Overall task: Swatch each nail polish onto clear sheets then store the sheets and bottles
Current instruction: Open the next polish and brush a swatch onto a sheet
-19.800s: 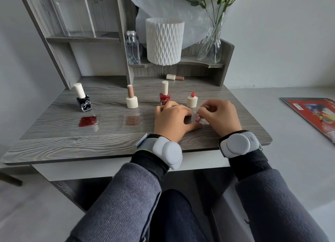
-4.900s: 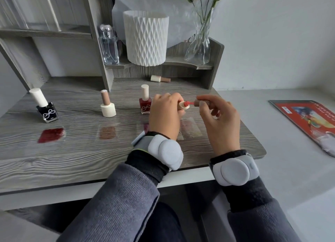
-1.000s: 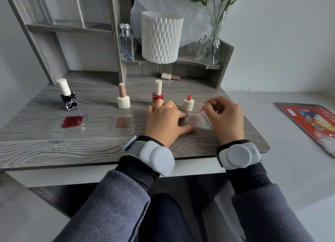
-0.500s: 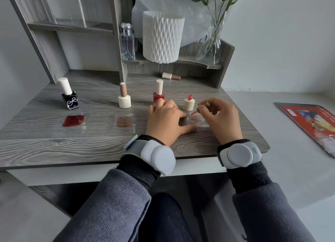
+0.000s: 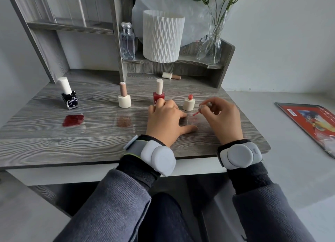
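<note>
On desk | L hand fingers flat on clear sheet, barely visible | R hand fingers pinch brush

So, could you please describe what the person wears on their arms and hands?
Both hands are bare. Each arm has a grey knit sleeve over a black cuff, and each wrist carries a rounded pale-grey device on a grey strap.

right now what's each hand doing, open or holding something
Left hand: open, fingers flat, pressing the clear sheet down.
Right hand: pinching the polish brush, tip at the sheet.
</note>
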`<state>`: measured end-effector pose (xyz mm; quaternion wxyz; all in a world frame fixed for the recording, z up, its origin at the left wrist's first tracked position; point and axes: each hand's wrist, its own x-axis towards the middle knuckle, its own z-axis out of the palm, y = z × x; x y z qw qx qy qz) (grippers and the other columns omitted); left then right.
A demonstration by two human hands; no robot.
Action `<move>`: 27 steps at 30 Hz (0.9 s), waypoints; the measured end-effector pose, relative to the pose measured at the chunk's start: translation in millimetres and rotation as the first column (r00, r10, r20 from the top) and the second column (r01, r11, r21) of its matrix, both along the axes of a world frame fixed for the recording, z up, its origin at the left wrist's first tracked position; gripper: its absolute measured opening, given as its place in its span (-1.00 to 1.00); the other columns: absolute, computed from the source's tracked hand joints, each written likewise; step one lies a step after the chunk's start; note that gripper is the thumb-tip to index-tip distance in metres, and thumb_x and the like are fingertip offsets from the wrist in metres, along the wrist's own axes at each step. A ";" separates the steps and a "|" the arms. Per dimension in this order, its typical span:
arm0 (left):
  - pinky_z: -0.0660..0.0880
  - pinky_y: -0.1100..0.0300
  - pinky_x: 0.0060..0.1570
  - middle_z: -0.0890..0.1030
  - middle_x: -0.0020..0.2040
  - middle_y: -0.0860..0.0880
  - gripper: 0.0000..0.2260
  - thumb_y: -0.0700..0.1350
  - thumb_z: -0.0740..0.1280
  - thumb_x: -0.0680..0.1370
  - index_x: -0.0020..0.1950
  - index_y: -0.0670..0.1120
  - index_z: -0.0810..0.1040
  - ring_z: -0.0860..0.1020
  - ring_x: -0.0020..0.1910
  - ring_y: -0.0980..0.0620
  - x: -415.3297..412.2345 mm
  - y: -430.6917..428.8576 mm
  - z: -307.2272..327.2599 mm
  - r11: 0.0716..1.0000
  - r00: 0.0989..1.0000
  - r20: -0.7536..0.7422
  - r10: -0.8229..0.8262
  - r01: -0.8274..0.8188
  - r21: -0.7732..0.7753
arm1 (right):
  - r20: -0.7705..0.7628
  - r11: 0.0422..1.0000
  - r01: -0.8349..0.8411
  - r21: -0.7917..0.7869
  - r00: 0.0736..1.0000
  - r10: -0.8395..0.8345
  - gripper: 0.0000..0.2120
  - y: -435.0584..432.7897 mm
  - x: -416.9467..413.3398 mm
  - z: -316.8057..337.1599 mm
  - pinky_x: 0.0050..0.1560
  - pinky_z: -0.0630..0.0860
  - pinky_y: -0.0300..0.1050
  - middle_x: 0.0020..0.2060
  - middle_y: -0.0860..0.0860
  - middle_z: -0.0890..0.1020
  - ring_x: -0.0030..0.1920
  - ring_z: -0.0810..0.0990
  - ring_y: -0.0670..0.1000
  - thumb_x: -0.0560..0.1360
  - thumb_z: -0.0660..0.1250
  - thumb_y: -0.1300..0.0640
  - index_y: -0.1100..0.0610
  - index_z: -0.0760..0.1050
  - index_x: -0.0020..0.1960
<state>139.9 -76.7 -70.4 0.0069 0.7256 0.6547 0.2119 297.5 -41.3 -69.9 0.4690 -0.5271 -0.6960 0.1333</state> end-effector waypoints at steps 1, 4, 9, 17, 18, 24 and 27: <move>0.21 0.04 0.12 0.46 0.14 0.09 -0.45 0.41 0.28 0.36 0.24 0.16 0.55 0.28 0.20 -0.01 0.0 -0.1 0.1 1.000 1.000 0.000 -0.001 0.001 0.000 | 0.007 1.000 -0.009 0.002 1.000 0.009 -0.93 -0.2 -0.2 -0.1 -0.29 0.36 -0.32 -0.38 -0.08 0.56 -0.36 0.45 -0.16 0.43 0.37 0.20 0.11 0.63 -0.18; 0.20 0.04 0.11 0.46 0.13 0.09 -0.47 0.40 0.28 0.37 0.24 0.16 0.55 0.28 0.20 -0.01 -0.1 -0.4 -0.1 1.000 1.000 0.001 0.000 0.000 0.006 | 0.037 0.999 -0.034 -0.015 0.999 0.034 -0.93 -0.7 -1.0 -0.3 -0.26 0.40 -0.23 -0.37 -0.04 0.59 -0.34 0.46 -0.12 0.43 0.37 0.19 0.09 0.63 -0.19; 0.20 0.04 0.09 0.46 0.13 0.09 -0.48 0.39 0.28 0.38 0.24 0.17 0.55 0.29 0.19 -0.01 -0.2 -0.1 -0.6 1.000 1.000 -0.004 0.004 -0.004 0.010 | 0.105 0.999 -0.017 -0.046 0.994 0.022 -0.94 -1.9 -1.1 -1.7 -0.25 0.46 -0.17 -0.37 -0.04 0.61 -0.31 0.53 -0.07 0.43 0.38 0.18 0.11 0.63 -0.18; 0.20 0.05 0.09 0.46 0.13 0.09 -0.44 0.42 0.27 0.35 0.24 0.17 0.55 0.29 0.20 -0.01 -0.3 -0.3 0.1 1.000 1.000 -0.007 0.006 -0.006 -0.001 | -0.151 0.995 0.099 0.033 0.984 -0.093 -0.91 -1.6 1.7 3.1 -0.22 0.42 -0.13 -0.41 -0.10 0.54 -0.33 0.46 -0.08 0.44 0.31 0.23 0.18 0.59 -0.19; 0.20 0.05 0.09 0.46 0.13 0.09 -0.44 0.42 0.27 0.35 0.25 0.17 0.54 0.29 0.20 -0.01 -0.4 -0.3 0.1 1.000 1.000 -0.008 0.007 -0.007 -0.003 | -0.139 0.997 0.071 0.041 0.988 -0.065 -0.91 -1.9 1.1 3.4 -0.22 0.41 -0.15 -0.40 -0.09 0.55 -0.34 0.45 -0.10 0.44 0.31 0.24 0.18 0.60 -0.19; 0.21 0.04 0.10 0.45 0.13 0.08 -0.47 0.40 0.27 0.38 0.25 0.17 0.54 0.29 0.20 -0.01 0.4 -1.5 0.7 1.000 1.000 -0.006 0.007 -0.007 0.002 | 0.086 0.998 -0.055 -0.038 0.995 0.058 -0.93 -0.6 -2.0 -1.4 -0.31 0.37 -0.29 -0.40 -0.06 0.58 -0.36 0.47 -0.15 0.45 0.37 0.20 0.12 0.63 -0.18; 0.21 0.04 0.11 0.46 0.12 0.08 -0.47 0.40 0.27 0.37 0.24 0.17 0.55 0.29 0.20 -0.01 0.2 -1.5 0.3 1.000 1.000 0.000 0.007 -0.007 0.006 | 0.112 0.999 0.012 -0.046 0.994 -0.007 -0.92 -0.3 -0.2 -3.2 -0.24 0.40 -0.13 -0.41 -0.10 0.55 -0.27 0.52 -0.01 0.44 0.35 0.19 0.12 0.61 -0.19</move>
